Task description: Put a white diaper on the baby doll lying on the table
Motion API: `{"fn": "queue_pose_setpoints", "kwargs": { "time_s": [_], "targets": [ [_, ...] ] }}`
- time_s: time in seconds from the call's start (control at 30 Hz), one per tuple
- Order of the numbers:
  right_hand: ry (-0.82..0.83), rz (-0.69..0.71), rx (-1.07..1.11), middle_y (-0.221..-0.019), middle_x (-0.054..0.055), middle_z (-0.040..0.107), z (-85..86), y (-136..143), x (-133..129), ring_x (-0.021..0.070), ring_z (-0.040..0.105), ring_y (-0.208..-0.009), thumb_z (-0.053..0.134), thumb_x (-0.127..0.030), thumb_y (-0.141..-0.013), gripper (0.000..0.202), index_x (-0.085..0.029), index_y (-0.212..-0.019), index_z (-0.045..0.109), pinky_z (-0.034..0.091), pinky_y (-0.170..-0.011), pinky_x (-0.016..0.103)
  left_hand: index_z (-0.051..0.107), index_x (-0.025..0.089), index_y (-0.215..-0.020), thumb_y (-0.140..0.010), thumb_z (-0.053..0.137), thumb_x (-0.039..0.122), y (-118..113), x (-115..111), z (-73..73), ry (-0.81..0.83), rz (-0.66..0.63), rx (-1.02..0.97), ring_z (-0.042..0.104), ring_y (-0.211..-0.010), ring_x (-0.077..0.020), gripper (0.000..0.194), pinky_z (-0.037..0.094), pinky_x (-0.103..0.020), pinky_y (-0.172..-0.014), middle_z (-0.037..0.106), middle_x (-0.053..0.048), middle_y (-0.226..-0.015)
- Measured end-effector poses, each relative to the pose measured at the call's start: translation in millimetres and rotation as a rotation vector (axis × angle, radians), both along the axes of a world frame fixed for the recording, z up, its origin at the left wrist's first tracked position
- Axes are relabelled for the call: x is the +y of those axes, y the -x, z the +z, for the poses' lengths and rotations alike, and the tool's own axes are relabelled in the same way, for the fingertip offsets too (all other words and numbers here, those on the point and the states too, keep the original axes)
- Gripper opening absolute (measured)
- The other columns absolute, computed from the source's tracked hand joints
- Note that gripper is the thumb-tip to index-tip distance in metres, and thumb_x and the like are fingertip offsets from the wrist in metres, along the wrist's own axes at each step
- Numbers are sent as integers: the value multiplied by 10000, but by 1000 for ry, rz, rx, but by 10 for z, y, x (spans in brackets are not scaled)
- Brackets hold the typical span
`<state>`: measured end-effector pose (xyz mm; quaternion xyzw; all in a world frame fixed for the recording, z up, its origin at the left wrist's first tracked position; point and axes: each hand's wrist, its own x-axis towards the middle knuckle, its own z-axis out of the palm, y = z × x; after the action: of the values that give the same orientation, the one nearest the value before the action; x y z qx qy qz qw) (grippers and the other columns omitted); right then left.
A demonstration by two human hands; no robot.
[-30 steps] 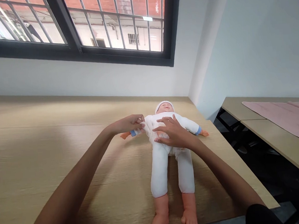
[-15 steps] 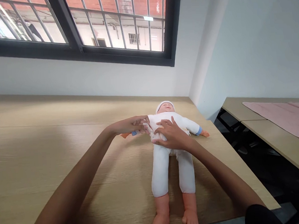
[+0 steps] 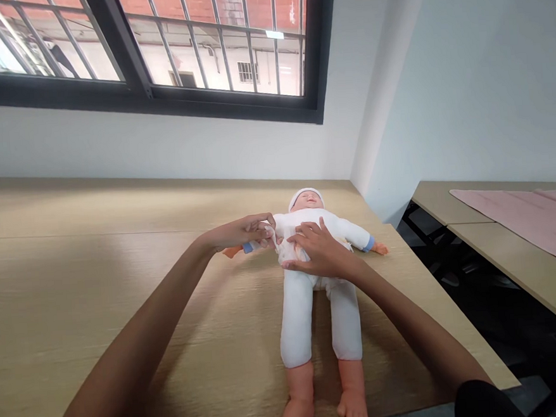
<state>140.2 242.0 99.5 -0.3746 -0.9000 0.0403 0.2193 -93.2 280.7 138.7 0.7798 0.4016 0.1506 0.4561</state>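
Table (image 3: 75,299), pale wood-look, fills most of lower view & runs back to whitish wall (image 3: 111,137). Window (image 3: 131,47) in that wall: dark frame, metal bars (image 3: 221,41), reddish bldg outside. 2nd table (image 3: 514,255) off to R, gap btwn, w/ pink cloth (image 3: 530,213) on it. Doll (image 3: 299,296) on its back on 1st table, nr R end, head twd wall, feet at near edge. R hand (image 3: 319,249) open, fingers a bit apart, over doll's belly; can't tell how firmly it touches. L hand (image 3: 248,231) pinches edge of white diaper (image 3: 290,249) at doll's side; diaper's round the waist, partly under R hand. Vs 1 s ago: L hand a touch nearer doll's middle, R fingers less splayed; doll in same spot.
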Motion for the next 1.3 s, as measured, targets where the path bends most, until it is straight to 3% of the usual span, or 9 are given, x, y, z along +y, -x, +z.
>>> {"fn": "queue_pose_setpoints", "kwargs": {
  "time_s": [0.17, 0.37, 0.5, 0.6, 0.7, 0.83, 0.97, 1.13, 1.3],
  "targets": [
    [15, 0, 25, -1147, 69, 609, 1, 36, 40, 279, 478, -1194, 588, -505, -843, 350, -277, -1098, 664, 215, -1125, 514, 515, 215, -890, -820, 582, 462, -4, -8, -14, -6, 2, -51, 615, -783, -140, 265, 437, -219, -630, 673, -17, -896],
    [95, -189, 116, -1023, 34, 671, -39, 199, 142, 219, 534, -1054, 574, -258, -829, 197, -263, -946, 732, 371, -955, 346, 541, 219, -887, -825, 577, 437, -58, 5, -54, -20, 22, -77, 623, -812, -147, 230, 460, -227, -651, 687, -19, -910],
    [136, -249, 94, -1051, 21, 660, -60, 238, 165, 236, 503, -1057, 586, -323, -805, 195, -280, -928, 731, 349, -917, 370, 557, 207, -840, -812, 596, 410, -148, -27, -57, -70, 23, -138, 608, -795, -130, 208, 470, -227, -703, 665, -1, -825],
    [143, -285, 81, -1002, 16, 656, -52, 229, 180, 237, 497, -1017, 602, -389, -797, 181, -288, -888, 721, 341, -888, 371, 559, 200, -831, -779, 618, 441, -205, -60, -62, -114, 83, -128, 585, -757, -136, 253, 460, -206, -609, 635, -11, -804],
    [134, -297, 78, -977, 4, 649, -45, 223, 192, 234, 493, -987, 619, -383, -781, 150, -301, -872, 706, 337, -872, 374, 560, 192, -799, -768, 619, 443, -238, -72, -86, -174, 162, -124, 548, -702, -124, 259, 421, -185, -537, 599, -9, -777],
    [131, -280, 84, -994, 10, 644, -43, 231, 176, 240, 488, -993, 608, -340, -789, 136, -306, -873, 709, 333, -866, 378, 561, 199, -798, -775, 619, 423, -231, -44, -138, -198, 209, -155, 536, -695, -112, 233, 436, -202, -595, 590, 10, -772],
    [139, -268, 97, -1002, 7, 646, -47, 236, 154, 233, 483, -993, 544, -314, -840, 174, -299, -859, 716, 331, -878, 384, 537, 216, -871, -771, 616, 499, -175, -2, -178, -129, 217, -168, 594, -765, -151, 311, 478, -249, -666, 613, 3, -807],
    [133, -267, 92, -998, 20, 641, -88, 226, 181, 237, 477, -1011, 534, -324, -853, 184, -276, -870, 711, 328, -884, 387, 513, 224, -922, -791, 561, 582, -114, 8, -164, -27, 203, -46, 606, -818, -160, 384, 434, -205, -576, 625, -15, -901],
    [130, -277, 113, -1003, 18, 648, -130, 218, 206, 239, 472, -1045, 530, -359, -867, 195, -251, -870, 693, 324, -897, 390, 492, 221, -919, -728, 678, 476, -141, -3, -156, 19, 101, -17, 595, -793, -155, 369, 411, -216, -577, 620, -12, -863]
  ]
}}
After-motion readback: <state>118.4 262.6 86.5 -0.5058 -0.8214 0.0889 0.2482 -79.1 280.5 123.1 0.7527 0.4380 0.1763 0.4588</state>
